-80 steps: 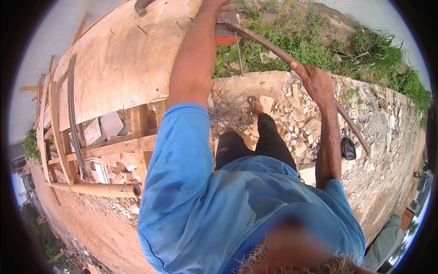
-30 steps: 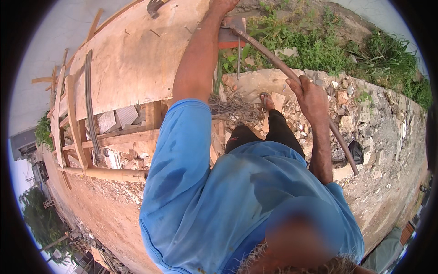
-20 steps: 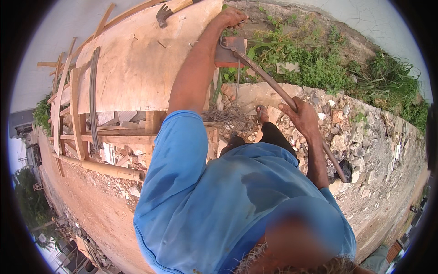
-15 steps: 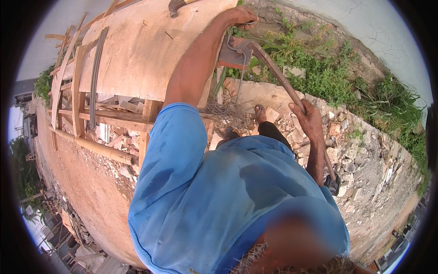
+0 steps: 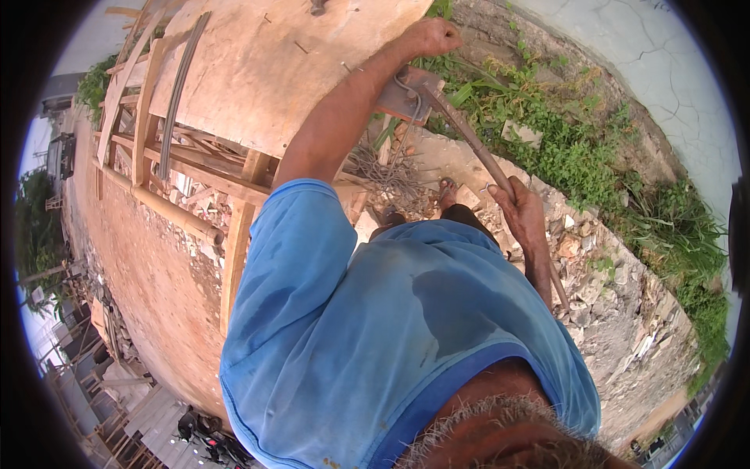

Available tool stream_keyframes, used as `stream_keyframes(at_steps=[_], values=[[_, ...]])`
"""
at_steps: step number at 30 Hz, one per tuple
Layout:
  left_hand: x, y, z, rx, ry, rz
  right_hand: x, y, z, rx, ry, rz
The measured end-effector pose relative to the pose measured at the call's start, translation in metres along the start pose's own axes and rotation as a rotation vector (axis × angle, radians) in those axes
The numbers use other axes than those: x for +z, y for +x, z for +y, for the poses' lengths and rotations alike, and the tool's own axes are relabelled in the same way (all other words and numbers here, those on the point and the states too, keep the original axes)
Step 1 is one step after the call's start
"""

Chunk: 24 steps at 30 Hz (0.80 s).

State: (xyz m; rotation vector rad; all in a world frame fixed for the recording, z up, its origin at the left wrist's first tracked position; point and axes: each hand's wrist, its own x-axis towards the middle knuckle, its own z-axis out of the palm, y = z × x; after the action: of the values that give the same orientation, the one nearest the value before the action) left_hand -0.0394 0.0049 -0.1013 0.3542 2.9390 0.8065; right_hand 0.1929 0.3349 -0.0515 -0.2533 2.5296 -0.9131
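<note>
My left hand (image 5: 436,37) is closed in a fist beyond the far edge of the plywood; what it holds, if anything, I cannot make out. Just below it is a dark metal plate (image 5: 406,100) with a reddish edge. A thin bent metal rod (image 5: 416,95) curves over this plate and hangs toward the ground. My right hand (image 5: 522,209) is wrapped round a long rusty metal bar (image 5: 467,134), thumb raised along it. The bar's upper end meets the plate's right side, and its lower end slants down past my right forearm.
Several nails (image 5: 301,48) stick up from the plywood board (image 5: 242,86), and a hammer head (image 5: 317,6) shows at the top. Dark rods (image 5: 181,90) lie across its left side. Wooden framing (image 5: 195,178), broken rubble (image 5: 578,242), weeds (image 5: 562,148) and a cracked wall (image 5: 672,70) surround me.
My left hand has shifted a little to the right, away from the plywood. My right hand stays on the bar, its grip slightly changed. The view has tilted, pushing the hammer toward the top edge.
</note>
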Motion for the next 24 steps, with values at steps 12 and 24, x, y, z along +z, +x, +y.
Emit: stream_keyframes(at_steps=[12,24], values=[[0.017,-0.007,0.009,0.027,0.077,0.148,0.004,-0.019,-0.026,-0.003,-0.263,0.061],[0.049,0.038,-0.018,0.212,-0.021,0.302,0.081,-0.068,-0.071,0.22,-0.248,0.31]])
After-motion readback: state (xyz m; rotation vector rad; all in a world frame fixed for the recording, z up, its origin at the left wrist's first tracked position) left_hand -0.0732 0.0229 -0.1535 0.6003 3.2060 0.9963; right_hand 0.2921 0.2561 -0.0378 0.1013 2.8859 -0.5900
